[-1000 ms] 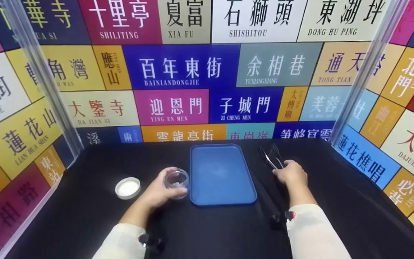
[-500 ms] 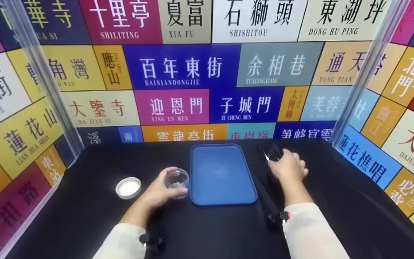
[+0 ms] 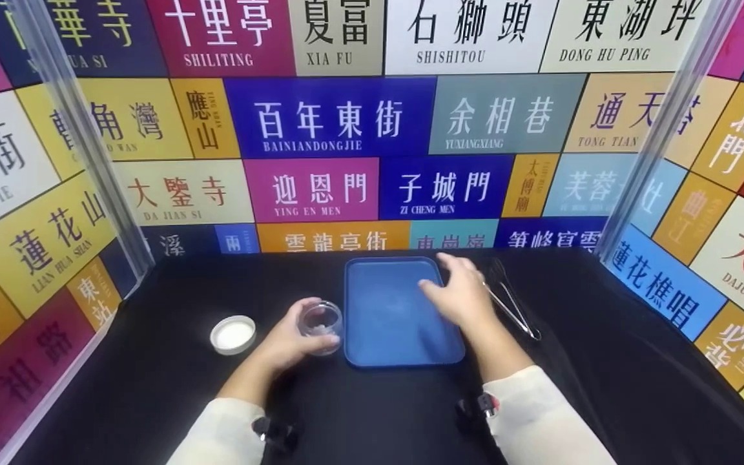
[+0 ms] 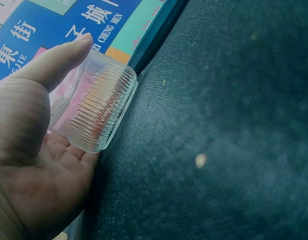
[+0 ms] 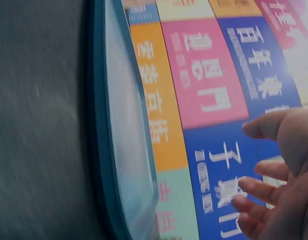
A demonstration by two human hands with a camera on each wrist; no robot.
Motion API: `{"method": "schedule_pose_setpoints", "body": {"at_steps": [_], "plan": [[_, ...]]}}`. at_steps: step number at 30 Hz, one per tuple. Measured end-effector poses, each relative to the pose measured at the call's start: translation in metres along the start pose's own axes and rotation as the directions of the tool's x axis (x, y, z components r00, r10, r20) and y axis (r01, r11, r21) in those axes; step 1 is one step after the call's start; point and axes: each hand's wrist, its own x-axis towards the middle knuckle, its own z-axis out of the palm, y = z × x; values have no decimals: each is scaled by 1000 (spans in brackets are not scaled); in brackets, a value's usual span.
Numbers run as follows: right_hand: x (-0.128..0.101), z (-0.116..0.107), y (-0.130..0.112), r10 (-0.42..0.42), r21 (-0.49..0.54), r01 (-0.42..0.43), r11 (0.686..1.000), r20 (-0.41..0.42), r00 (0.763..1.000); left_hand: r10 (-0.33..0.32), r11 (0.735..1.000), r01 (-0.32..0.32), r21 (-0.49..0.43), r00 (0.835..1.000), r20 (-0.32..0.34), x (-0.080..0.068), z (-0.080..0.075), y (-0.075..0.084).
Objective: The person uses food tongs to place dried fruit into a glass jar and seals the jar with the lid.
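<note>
1. A white lid (image 3: 232, 334) lies on the black worktop (image 3: 604, 387), left of the left hand.
2. The left hand (image 3: 288, 342) curls round a small clear ribbed jar (image 3: 320, 321) standing on the worktop.
3. The blue tray (image 3: 385, 336) lies between the hands, just beside the jar.
4. The right hand (image 3: 462, 297), fingers spread and holding nothing, hovers over the tray's right edge.
5. Metal tongs (image 3: 509, 300) lie just right of that hand.

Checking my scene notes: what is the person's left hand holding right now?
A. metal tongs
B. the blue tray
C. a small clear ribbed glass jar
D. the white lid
C: the left hand curls around the clear ribbed jar beside the blue tray; the tongs lie untouched.
</note>
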Motion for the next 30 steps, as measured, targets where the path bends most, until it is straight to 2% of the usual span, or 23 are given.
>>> {"method": "schedule_pose_setpoints", "body": {"at_steps": [5, 10, 16, 22, 25, 30], "plan": [[-10, 18, -19, -133, 157, 120, 980, 80, 988, 12, 999, -12, -31, 1000, 5, 0, 0, 1], [-23, 37, -31, -244, 279, 194, 940, 157, 957, 5, 999, -5, -40, 1000, 14, -1, 1, 1], [-34, 54, -45, -291, 344, 185, 920, 286, 913, 6, 996, -5, -92, 1000, 7, 2, 1, -1], [-33, 76, -53, -350, 360, 215, 908, 368, 861, 13, 992, -16, -128, 1000, -25, 1, -1, 1], [-31, 87, -55, -363, 377, 213, 902, 390, 847, 10, 993, -16, -120, 999, -48, 1, -1, 3], [-29, 97, -62, -357, 408, 179, 895, 416, 836, 21, 995, -27, -91, 997, -70, 2, 0, 6]]}}
